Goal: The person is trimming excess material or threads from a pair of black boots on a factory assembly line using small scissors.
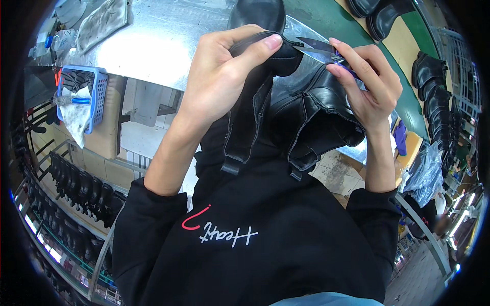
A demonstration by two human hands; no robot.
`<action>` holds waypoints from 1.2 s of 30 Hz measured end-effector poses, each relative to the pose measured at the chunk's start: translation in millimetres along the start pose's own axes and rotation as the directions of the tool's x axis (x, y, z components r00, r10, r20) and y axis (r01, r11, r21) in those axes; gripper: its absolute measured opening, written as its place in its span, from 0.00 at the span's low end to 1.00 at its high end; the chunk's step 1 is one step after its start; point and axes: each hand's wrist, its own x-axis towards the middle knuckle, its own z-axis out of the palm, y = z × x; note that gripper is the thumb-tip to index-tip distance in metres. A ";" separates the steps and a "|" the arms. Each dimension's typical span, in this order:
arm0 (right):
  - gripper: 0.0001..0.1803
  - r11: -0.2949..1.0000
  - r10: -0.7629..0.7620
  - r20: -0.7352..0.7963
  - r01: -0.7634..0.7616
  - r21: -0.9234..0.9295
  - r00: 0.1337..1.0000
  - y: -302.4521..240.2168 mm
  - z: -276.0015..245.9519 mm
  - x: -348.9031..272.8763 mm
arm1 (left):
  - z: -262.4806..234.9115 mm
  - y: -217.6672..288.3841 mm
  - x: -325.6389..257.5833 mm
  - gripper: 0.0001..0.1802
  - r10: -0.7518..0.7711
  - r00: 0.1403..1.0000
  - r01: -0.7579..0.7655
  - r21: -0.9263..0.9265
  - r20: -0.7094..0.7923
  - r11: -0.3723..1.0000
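The left hand (219, 76) is closed around the top edge of a black leather boot (301, 117), thumb pressed over a strap-like loop at the boot's collar, holding it up close to the chest. The right hand (370, 84) is curled around a small pair of thread snips (319, 50) with a purple handle, fingers pinched on it, the blades pointing left and touching the boot's edge just beside the left thumb. The boot hangs between both hands with its open shaft facing the person, over the front of a black sweatshirt (265, 239). Beyond the hands lies a shiny metal bench (153, 46), and another black boot (258, 14) stands on it. A blue plastic basket (97, 92) sits at the left, rows of black boots (76, 188) fill a rack below it, and more boots (434, 86) line the right.
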 end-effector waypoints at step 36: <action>0.18 0.984 -0.124 0.006 0.124 -0.126 0.992 -6.7 -1.4 4.3 | -3.3 1.6 -3.3 0.14 -0.013 0.997 0.015 -0.024 0.082 1.000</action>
